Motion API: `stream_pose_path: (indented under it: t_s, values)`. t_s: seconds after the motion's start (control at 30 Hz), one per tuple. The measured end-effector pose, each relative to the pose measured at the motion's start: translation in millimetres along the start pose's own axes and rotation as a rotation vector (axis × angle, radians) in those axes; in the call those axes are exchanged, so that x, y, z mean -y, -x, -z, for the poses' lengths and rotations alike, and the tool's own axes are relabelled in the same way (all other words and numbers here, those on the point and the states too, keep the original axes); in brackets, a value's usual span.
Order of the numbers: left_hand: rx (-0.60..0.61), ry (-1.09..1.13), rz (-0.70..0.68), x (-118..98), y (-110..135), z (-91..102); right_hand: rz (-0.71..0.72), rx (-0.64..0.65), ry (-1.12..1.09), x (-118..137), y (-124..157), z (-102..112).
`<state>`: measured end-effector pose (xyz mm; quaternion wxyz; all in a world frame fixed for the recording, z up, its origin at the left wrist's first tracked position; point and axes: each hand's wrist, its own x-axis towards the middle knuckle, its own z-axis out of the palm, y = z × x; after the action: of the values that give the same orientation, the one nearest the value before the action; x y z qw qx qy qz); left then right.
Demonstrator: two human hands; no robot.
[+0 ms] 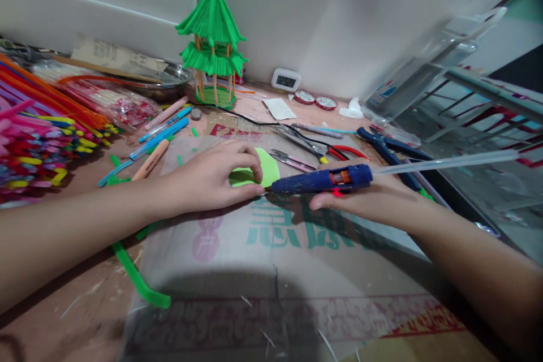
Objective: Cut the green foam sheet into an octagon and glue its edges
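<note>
Pinching a rounded light-green piece (270, 167) above a printed plastic sheet (360, 277): left hand (220, 172), thumb and forefinger. Right hand (373, 198): wrapped under a blue glue gun (316, 180), fingers mostly hidden — nozzle at the left fingertips. Containers: clear bag (112, 96) of white sticks; metal bowl (180, 74), contents indistinct, kraft paper (114, 56) across it. Open room — the sheet's near half, glue threads (326, 345) scattered there.

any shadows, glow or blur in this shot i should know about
Head view: a wide dark shadow covers the lower part of the printed sheet; head view: a small red glow shows beneath the glue gun; head view: a bright streak crosses the wall at upper left; head view: the rack at right looks soft and slanted.
</note>
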<state>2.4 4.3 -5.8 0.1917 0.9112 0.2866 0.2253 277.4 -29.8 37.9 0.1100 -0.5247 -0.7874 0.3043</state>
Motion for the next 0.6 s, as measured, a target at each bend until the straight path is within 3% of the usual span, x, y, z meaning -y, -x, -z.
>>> stream_pose_path:
  t_s: [0.2, 0.43, 0.6]
  values:
    - [0.008, 0.001, 0.010, -1.9, -0.9, 0.3, -0.022, 0.061, -0.058, 3.4, -1.4, 1.9]
    - [0.024, 0.001, 0.022, -3.2, -0.6, 1.2, -0.089, -0.015, 0.030, -3.9, -2.0, 3.3]
    - [0.029, -0.004, 0.021, -2.6, -0.5, 1.0, -0.044, -0.011, 0.037, -1.5, -1.2, 5.5]
